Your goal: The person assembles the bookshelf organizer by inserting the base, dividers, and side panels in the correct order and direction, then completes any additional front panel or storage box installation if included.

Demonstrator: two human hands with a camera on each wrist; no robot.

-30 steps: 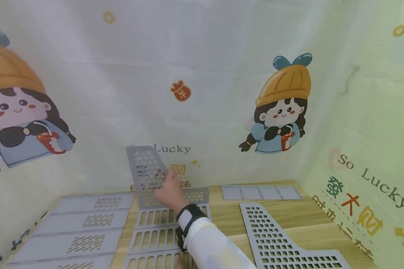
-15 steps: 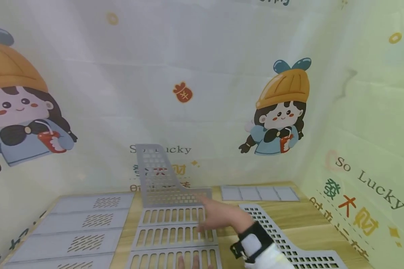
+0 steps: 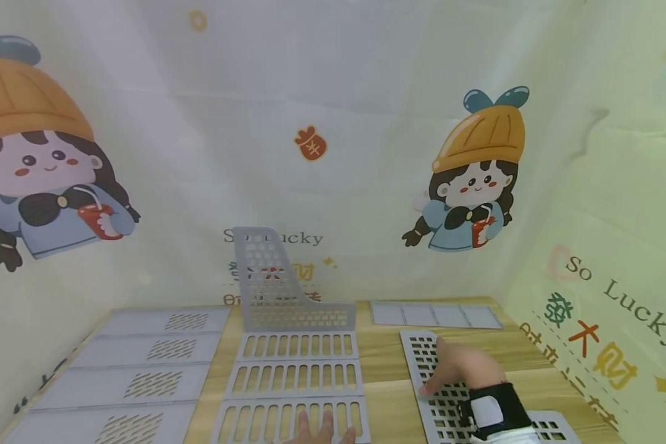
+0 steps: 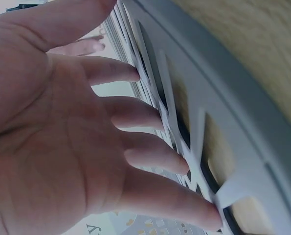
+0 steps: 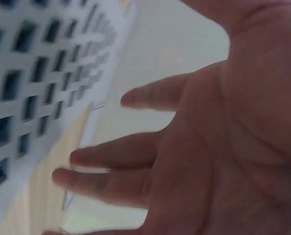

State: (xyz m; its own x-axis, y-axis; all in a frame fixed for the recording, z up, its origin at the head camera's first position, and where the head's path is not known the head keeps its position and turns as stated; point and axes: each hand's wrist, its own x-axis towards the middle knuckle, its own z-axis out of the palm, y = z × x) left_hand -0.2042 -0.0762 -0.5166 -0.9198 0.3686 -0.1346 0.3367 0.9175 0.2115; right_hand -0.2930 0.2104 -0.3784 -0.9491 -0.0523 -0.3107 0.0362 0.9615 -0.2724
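My left hand is at the bottom of the head view, its spread fingertips resting on a grey slotted panel. The left wrist view shows the fingers nearly straight against the slotted frame. A grey L-shaped perforated panel stands upright at the far end of the slotted panel, apart from both hands. On the right, my right hand reaches over a second L-shaped perforated panel lying flat. Its fingers are extended beside the grid in the right wrist view, holding nothing visible.
Several grey panels with slanted slits lie in a row on the left of the wooden table. A narrow sectioned strip lies at the back right. A printed curtain encloses the back and sides.
My right hand has let go of the upright L-shaped panel and moved right to the flat one. The upright panel stays standing. My left hand shows more on the slotted panel.
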